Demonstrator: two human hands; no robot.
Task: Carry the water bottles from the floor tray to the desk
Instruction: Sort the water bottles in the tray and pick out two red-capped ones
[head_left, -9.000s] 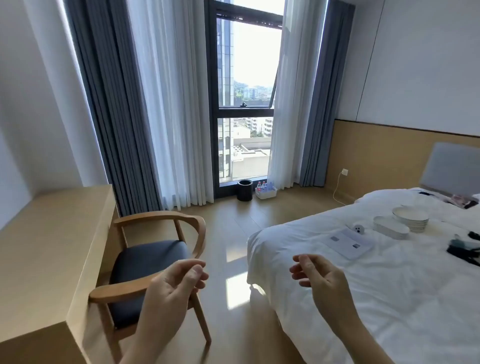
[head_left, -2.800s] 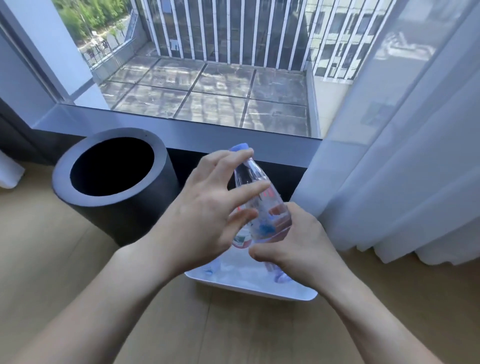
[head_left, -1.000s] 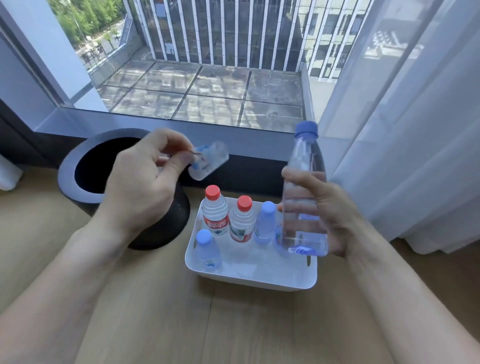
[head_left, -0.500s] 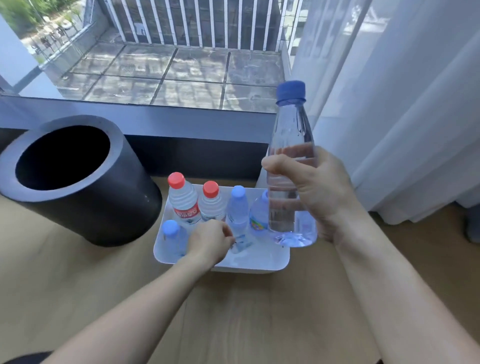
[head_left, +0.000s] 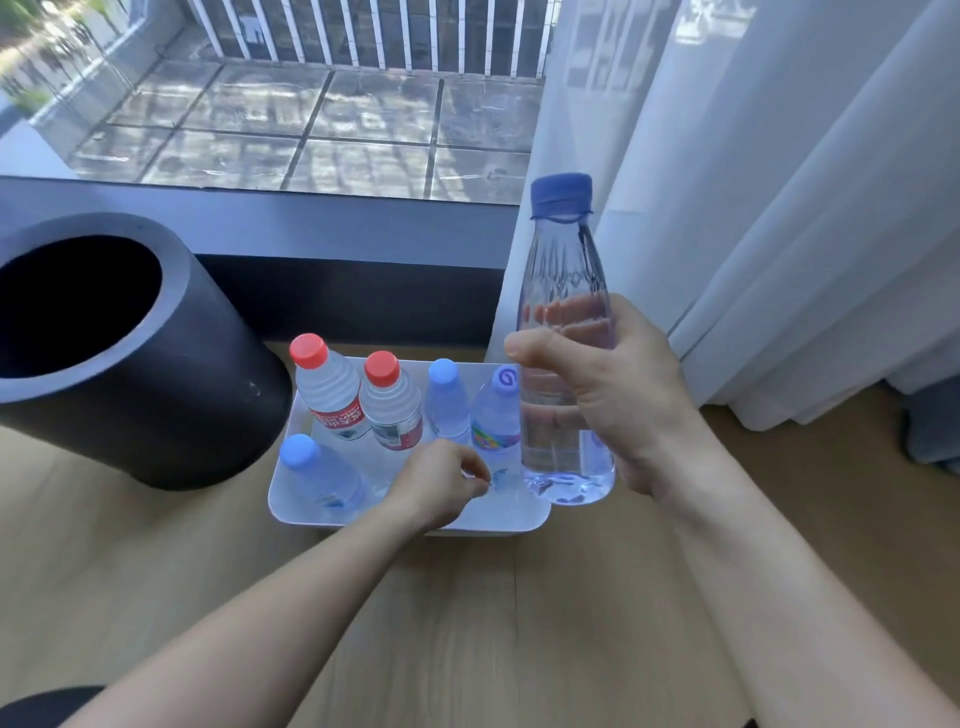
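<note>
My right hand (head_left: 613, 395) grips a tall clear water bottle (head_left: 563, 270) with a blue cap, upright, above the right end of the white floor tray (head_left: 483, 525). Several smaller bottles stand in the tray: two red-capped ones (head_left: 332, 389) at the back left, a pale-blue-capped one (head_left: 444, 400), a purple-capped one (head_left: 496, 415), and another blue-capped one (head_left: 317, 478) at the front left. My left hand (head_left: 441, 488) is down inside the tray with curled fingers, pinching a small clear plastic scrap (head_left: 500, 475) on the tray floor.
A black cylindrical bin (head_left: 156, 389) stands just left of the tray, touching or nearly touching it. Behind is the dark window sill (head_left: 311, 218) and glass. White curtains (head_left: 779, 208) hang at the right. Wooden floor lies in front.
My left hand came down from beside the bin into the tray with the small clear scrap and stays there. My right hand keeps the tall bottle upright, nearly still.
</note>
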